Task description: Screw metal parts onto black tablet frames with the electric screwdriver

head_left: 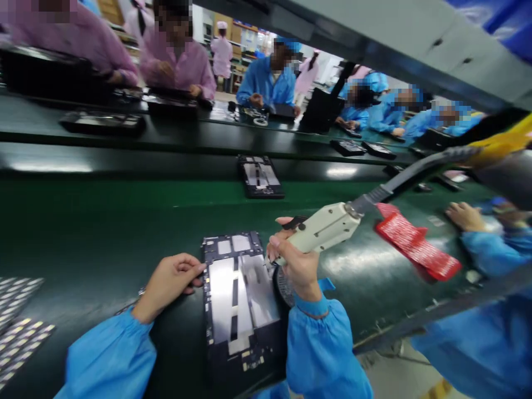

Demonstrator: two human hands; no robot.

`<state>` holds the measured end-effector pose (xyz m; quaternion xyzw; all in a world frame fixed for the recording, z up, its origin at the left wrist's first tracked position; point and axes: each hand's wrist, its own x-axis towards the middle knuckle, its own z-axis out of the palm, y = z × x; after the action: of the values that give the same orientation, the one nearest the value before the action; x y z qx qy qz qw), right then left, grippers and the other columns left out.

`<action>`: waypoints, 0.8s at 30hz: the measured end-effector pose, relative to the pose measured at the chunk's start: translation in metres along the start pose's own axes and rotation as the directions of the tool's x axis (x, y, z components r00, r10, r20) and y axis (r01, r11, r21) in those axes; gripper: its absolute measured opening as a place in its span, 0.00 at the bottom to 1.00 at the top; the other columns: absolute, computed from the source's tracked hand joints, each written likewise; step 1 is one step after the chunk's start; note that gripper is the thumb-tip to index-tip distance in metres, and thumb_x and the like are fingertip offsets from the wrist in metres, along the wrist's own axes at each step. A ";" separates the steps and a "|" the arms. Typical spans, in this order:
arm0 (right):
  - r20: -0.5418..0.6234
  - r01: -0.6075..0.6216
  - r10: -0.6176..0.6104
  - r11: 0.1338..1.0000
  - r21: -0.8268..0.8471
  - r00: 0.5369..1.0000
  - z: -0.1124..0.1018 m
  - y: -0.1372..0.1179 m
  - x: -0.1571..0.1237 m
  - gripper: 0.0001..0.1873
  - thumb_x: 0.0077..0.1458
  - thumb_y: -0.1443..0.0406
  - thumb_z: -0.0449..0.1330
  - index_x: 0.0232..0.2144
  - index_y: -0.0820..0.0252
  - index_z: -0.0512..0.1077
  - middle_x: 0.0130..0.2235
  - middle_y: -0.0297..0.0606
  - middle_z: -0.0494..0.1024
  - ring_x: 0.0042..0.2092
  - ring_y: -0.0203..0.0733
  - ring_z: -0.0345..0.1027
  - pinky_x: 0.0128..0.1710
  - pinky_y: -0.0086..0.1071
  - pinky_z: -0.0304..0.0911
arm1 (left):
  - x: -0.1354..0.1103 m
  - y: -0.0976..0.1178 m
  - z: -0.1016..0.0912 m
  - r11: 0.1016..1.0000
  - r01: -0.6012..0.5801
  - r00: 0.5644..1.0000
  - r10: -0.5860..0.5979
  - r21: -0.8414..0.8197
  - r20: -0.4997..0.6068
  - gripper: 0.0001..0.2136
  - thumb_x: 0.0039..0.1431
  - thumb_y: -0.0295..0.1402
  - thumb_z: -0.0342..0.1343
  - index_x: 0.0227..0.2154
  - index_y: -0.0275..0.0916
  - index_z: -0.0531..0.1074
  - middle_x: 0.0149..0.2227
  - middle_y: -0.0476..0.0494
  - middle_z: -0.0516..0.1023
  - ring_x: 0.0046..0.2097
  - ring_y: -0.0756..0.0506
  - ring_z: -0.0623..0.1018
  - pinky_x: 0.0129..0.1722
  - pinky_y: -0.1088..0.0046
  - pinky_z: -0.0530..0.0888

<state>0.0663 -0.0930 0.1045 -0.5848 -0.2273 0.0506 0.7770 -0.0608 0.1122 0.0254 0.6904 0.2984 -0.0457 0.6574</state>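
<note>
open tablet-like device lies on green counter between grips: right grip clamped around pale tool; left grip fingertips at edge beside it, pinching or merely touching, cannot tell. device likely light, stiff, exposed innards fragile; best held by rims.

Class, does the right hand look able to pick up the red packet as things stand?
Probably not: the right hand is gripping the cream tool, so it would likely have to release that before taking the red packet.
</note>
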 end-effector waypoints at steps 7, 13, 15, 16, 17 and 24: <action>0.232 -0.107 0.133 0.987 -0.121 0.964 0.082 0.022 -0.004 0.16 0.49 0.68 0.63 0.41 0.61 0.68 0.17 0.25 0.70 0.18 0.34 0.64 0.21 0.30 0.63 | 0.005 0.003 0.005 0.996 -0.057 0.998 0.055 -0.073 -0.024 0.11 0.52 0.38 0.61 0.28 0.35 0.69 0.21 0.49 0.74 0.24 0.49 0.77 0.19 0.80 0.72; 0.237 -0.103 0.153 0.972 -0.212 0.959 0.087 0.042 -0.004 0.15 0.49 0.68 0.63 0.41 0.61 0.67 0.17 0.24 0.69 0.17 0.33 0.63 0.20 0.29 0.62 | 0.005 0.005 0.005 0.995 -0.059 0.998 0.058 -0.083 -0.016 0.08 0.52 0.34 0.61 0.28 0.36 0.69 0.22 0.49 0.74 0.24 0.48 0.78 0.17 0.80 0.71; 0.240 -0.102 0.153 0.972 -0.211 0.959 0.085 0.043 -0.005 0.15 0.50 0.68 0.63 0.41 0.61 0.67 0.17 0.24 0.69 0.17 0.34 0.63 0.21 0.30 0.63 | 0.005 0.004 0.005 0.995 -0.061 0.998 0.060 -0.080 -0.013 0.07 0.52 0.34 0.61 0.28 0.36 0.70 0.22 0.48 0.75 0.25 0.47 0.78 0.17 0.80 0.71; 0.239 -0.097 0.146 0.974 -0.207 0.960 0.084 0.043 -0.005 0.15 0.50 0.68 0.63 0.41 0.61 0.67 0.17 0.24 0.70 0.18 0.34 0.64 0.21 0.30 0.63 | 0.005 0.004 0.004 0.995 -0.062 0.998 0.061 -0.078 -0.012 0.07 0.52 0.34 0.60 0.28 0.36 0.70 0.22 0.48 0.75 0.25 0.47 0.79 0.17 0.80 0.71; 0.237 -0.089 0.135 0.976 -0.198 0.962 0.084 0.042 -0.005 0.15 0.51 0.68 0.63 0.42 0.60 0.67 0.17 0.24 0.70 0.18 0.35 0.64 0.22 0.30 0.64 | 0.005 0.004 0.004 0.995 -0.063 0.998 0.062 -0.077 -0.011 0.07 0.53 0.34 0.60 0.28 0.36 0.70 0.22 0.48 0.75 0.25 0.47 0.79 0.17 0.79 0.71; 0.261 -0.079 0.103 0.991 -0.104 0.960 0.096 0.043 -0.005 0.15 0.52 0.69 0.63 0.43 0.58 0.66 0.18 0.24 0.69 0.19 0.35 0.65 0.22 0.31 0.64 | 0.007 0.000 0.004 0.992 -0.101 0.995 0.101 -0.079 -0.008 0.09 0.51 0.37 0.61 0.27 0.36 0.70 0.23 0.47 0.75 0.25 0.47 0.78 0.17 0.80 0.71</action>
<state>0.0305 0.0036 0.0835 -0.6179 -0.3045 0.1538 0.7084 -0.0538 0.1110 0.0219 0.6781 0.2658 0.0009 0.6852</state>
